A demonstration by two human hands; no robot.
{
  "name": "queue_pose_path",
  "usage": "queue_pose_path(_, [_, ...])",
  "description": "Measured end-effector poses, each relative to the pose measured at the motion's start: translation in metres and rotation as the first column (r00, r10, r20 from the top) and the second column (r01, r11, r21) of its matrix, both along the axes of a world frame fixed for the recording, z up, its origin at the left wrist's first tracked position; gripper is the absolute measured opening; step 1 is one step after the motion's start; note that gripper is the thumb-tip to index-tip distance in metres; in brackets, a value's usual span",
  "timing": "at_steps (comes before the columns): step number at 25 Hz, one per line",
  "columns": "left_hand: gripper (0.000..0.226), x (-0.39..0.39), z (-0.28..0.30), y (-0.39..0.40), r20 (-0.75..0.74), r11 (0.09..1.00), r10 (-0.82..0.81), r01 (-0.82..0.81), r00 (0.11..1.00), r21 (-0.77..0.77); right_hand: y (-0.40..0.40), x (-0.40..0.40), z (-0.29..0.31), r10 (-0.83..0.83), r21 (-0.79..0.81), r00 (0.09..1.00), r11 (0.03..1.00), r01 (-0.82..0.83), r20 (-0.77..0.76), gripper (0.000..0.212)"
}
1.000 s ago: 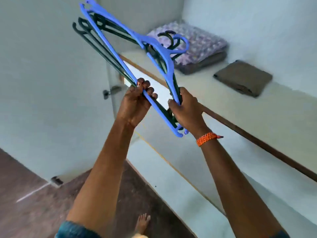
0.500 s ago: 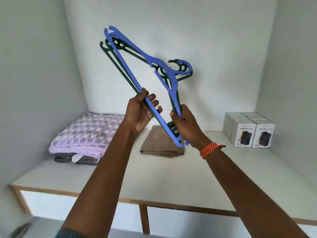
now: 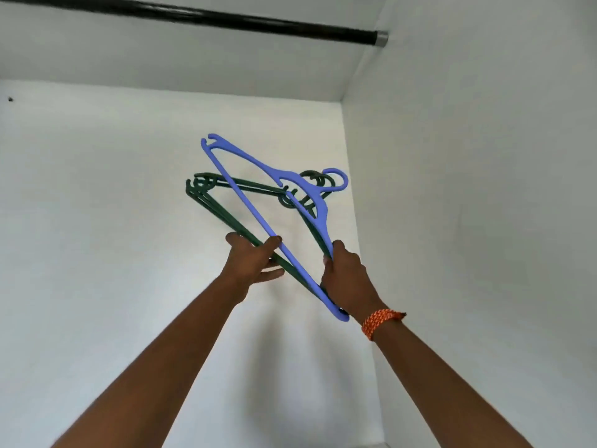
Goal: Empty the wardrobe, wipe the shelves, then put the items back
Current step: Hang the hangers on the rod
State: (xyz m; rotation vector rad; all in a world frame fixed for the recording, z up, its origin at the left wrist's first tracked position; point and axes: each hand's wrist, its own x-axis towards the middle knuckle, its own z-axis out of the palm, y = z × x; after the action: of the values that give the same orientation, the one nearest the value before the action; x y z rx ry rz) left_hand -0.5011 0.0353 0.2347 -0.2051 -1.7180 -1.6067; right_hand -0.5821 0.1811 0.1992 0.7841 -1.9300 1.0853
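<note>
A blue plastic hanger (image 3: 245, 202) and several dark green hangers (image 3: 223, 208) are raised together inside the white wardrobe. My left hand (image 3: 250, 263) grips the lower bars of the green hangers, its thumb against the blue bar. My right hand (image 3: 347, 276) grips the bundle's right arm near the lower corner; an orange woven band (image 3: 379, 321) circles that wrist. The hooks (image 3: 326, 182) point to the right, well below the black hanging rod (image 3: 226, 19).
The black rod runs across the top of the wardrobe and ends in a metal socket (image 3: 381, 38) on the right side wall. The white back wall (image 3: 97, 221) and right wall (image 3: 484, 189) enclose the space.
The view tilted up from the shelf with folded clothes and boxes to the rod. Both hands lifted the hangers higher, and the blue hanger fanned apart from the green ones.
</note>
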Motion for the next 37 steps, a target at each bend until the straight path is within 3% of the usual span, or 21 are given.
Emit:
queue_pose_path(2, [0.075,-0.021,0.040,0.012,-0.087,0.929,0.169,-0.188,0.982,-0.320,0.019,-0.022,0.045,-0.100,-0.007,0.994,0.995,0.100,-0.053,0.008])
queue_pose_path(3, [0.081,-0.030,0.058,0.017,-0.164,0.795,0.276,-0.321,0.947,-0.514,0.028,-0.027,0.065,-0.153,-0.016,0.985,0.988,0.152,-0.085,0.008])
queue_pose_path(5, [0.086,-0.043,0.087,0.020,-0.333,0.404,0.392,-0.485,0.858,-0.776,0.036,-0.034,0.096,-0.237,-0.045,0.962,0.971,0.233,-0.133,0.013])
queue_pose_path(7, [0.085,-0.051,0.119,0.023,-0.382,0.162,0.403,-0.476,0.832,-0.865,0.040,-0.038,0.129,-0.312,-0.066,0.933,0.950,0.305,-0.179,0.023])
queue_pose_path(9, [0.085,-0.055,0.151,0.033,-0.415,0.076,0.403,-0.482,0.816,-0.873,0.043,-0.043,0.164,-0.399,-0.083,0.887,0.917,0.391,-0.234,0.029])
queue_pose_path(12, [0.084,-0.059,0.193,0.047,-0.492,0.041,0.374,-0.544,0.786,-0.838,0.050,-0.047,0.215,-0.516,-0.145,0.794,0.855,0.498,-0.320,0.028])
queue_pose_path(16, [0.084,-0.072,0.224,0.062,-0.524,0.076,0.312,-0.570,0.793,-0.818,0.065,-0.047,0.254,-0.590,-0.211,0.728,0.806,0.553,-0.348,0.024])
queue_pose_path(20, [0.084,-0.083,0.227,0.069,-0.507,0.108,0.276,-0.550,0.817,-0.828,0.068,-0.059,0.257,-0.624,-0.209,0.694,0.779,0.592,-0.359,0.023])
queue_pose_path(26, [0.088,-0.090,0.218,0.066,-0.542,0.064,0.261,-0.575,0.799,-0.816,0.068,-0.064,0.242,-0.715,-0.287,0.590,0.695,0.659,-0.376,0.038])
queue_pose_path(37, [0.086,-0.066,0.239,0.091,-0.555,0.130,0.252,-0.596,0.793,-0.792,0.080,-0.032,0.295,-0.686,-0.203,0.636,0.720,0.663,-0.354,0.029])
